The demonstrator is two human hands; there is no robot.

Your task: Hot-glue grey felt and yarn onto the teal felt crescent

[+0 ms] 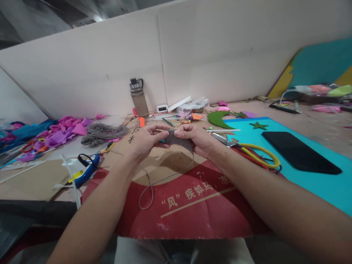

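Above a red and brown cardboard sheet (203, 216), both my hands hold a small grey piece (176, 139), which looks like felt or fabric. My left hand (150, 139) pinches its left end; a bit of teal shows at those fingers, too small to name. At the upper right of the piece, the thumb and fingers of my right hand (194, 137) are closed on it. A thin grey cord (148, 190) hangs near the piece and loops down onto the cardboard. My fingers partly cover the grey piece.
To the left lie a grey yarn bundle (103, 134), pink and purple scraps (70, 130) and a blue glue gun (88, 170). Yellow-handled scissors (258, 150), a black phone (299, 152) and a green crescent (218, 120) are on the right. A bottle (139, 99) stands behind.
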